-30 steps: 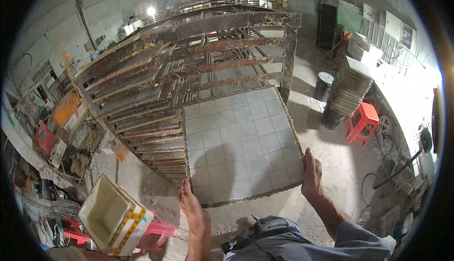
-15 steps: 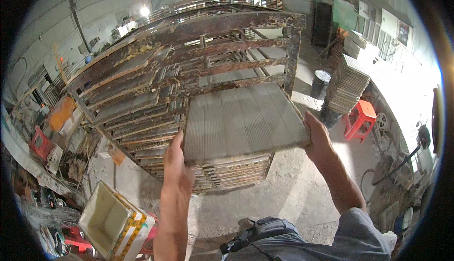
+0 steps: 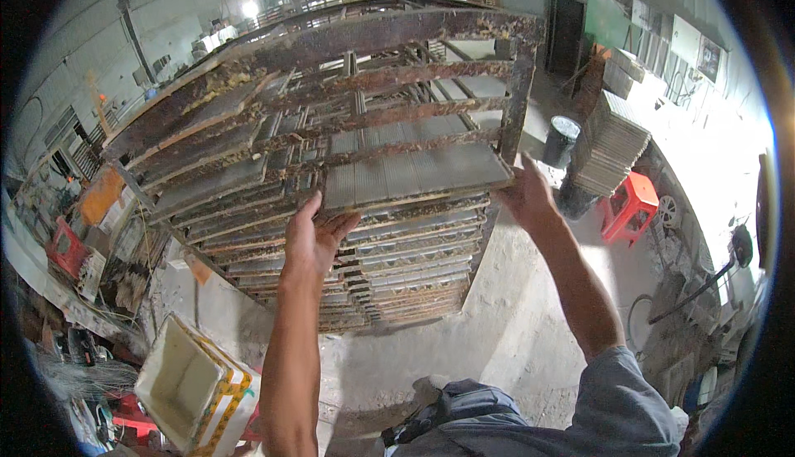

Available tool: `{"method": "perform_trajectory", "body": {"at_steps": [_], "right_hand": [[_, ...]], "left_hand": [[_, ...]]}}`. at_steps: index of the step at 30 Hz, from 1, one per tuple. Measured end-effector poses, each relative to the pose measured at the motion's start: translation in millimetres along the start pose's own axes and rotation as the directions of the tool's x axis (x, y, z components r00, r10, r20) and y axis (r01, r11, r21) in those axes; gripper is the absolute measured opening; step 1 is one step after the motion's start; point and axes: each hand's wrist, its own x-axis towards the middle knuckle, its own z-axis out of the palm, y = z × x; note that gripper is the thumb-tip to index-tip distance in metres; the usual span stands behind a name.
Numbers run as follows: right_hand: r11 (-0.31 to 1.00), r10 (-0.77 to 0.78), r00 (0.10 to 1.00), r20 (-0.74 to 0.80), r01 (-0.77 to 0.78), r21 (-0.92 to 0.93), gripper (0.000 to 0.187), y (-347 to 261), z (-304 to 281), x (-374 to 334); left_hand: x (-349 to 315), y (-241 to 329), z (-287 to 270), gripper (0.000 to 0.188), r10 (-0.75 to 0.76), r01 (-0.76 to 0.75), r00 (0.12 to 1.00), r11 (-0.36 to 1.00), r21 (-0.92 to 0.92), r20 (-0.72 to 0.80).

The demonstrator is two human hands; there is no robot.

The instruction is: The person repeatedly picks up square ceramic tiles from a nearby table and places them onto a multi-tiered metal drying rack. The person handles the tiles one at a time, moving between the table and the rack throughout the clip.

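A grey ribbed panel point(image 3: 414, 177) lies mostly inside a slot of a large, crusted slatted rack point(image 3: 364, 39), its front edge toward me. At the panel's front left corner is my left hand point(image 3: 313, 240), thumb up beside the edge and fingers stretched beneath it, bearing it from below. My right hand point(image 3: 527, 199) grips the front right corner, with some fingers hidden by the panel and the hand itself. Another ribbed panel point(image 3: 406, 132) shows in the level above. Below, the rack holds several stacked panels, their front edges showing.
A stack of panels point(image 3: 611, 144) stands at the right, near a dark bucket point(image 3: 563, 138) and a red stool point(image 3: 631, 207). At the lower left sits an open white foam box point(image 3: 178, 378) with yellow tape. Clutter lines both sides of the concrete floor point(image 3: 522, 308).
The panel has moved away from me, into the rack, and now lies flatter. Both hands went forward with it, and the left fingers have spread under its front edge.
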Motion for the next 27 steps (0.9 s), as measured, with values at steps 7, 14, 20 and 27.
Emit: {"method": "perform_trajectory", "body": {"at_steps": [7,14,20,27], "right_hand": [[0.950,-0.031,0.963,0.268,0.111,-0.290,0.030,-1.2,14.4,-46.9],[0.961,-0.132,0.967,0.217,0.179,-0.212,0.022,17.0,21.1,-0.4],[0.951,-0.161,0.977,0.143,0.192,-0.244,0.028,14.2,13.1,20.3],[0.862,-0.095,0.993,0.074,0.119,-0.492,0.030,21.7,33.3,-38.2]], "left_hand": [[13.3,-9.9,-30.5,0.017,0.143,-0.144,0.990,0.983,0.116,0.022],[54.5,-15.1,-9.5,0.023,0.247,-0.227,0.964,0.957,0.180,-0.096],[76.0,-21.4,-8.0,0.027,0.263,-0.213,0.959,0.916,0.340,-0.106],[71.1,-22.4,-29.1,0.033,0.228,-0.184,0.961,0.950,0.253,-0.154]]}}
